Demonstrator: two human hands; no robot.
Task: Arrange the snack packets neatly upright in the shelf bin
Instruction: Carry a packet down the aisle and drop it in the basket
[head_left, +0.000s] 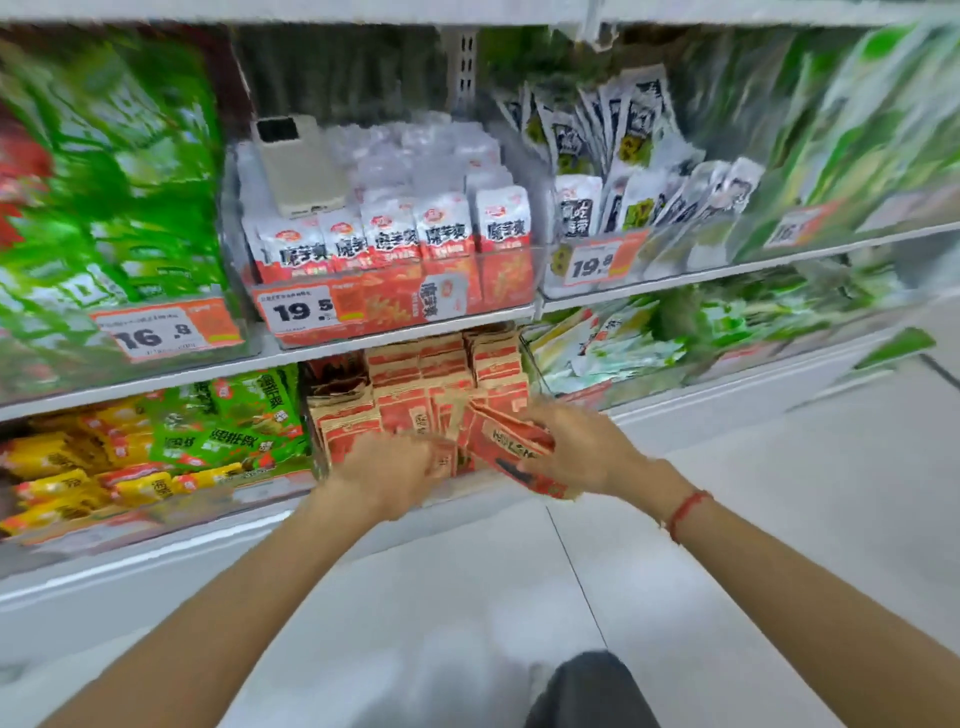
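- Your 2 hands reach into the lower shelf bin (319, 457), a clear-walled bin packed with red-and-tan snack packets (415, 384).
- Your right hand (574, 447) has its fingers curled around a small bundle of packets (511, 447), which lies tilted, its lower end jutting out past the bin's front edge, just below your fingertips.
- Your left hand (387, 470) is pressed against the front row of packets; motion blur hides the fingers, so you cannot tell whether they grip a packet or only push against it.
- Behind your fingers, the remaining packets stand in rows, some upright and some leaning toward the left wall of the bin.
- A red string bracelet (685, 512) circles your right wrist.
- Above your hands, white-and-red packets (395, 234) fill the upper bin, with a pale phone (301, 166) resting on top of them and a price tag (298, 312) reading 19.5 at the front.
- Left of your left hand lie green and yellow packets (156, 441), loosely piled.
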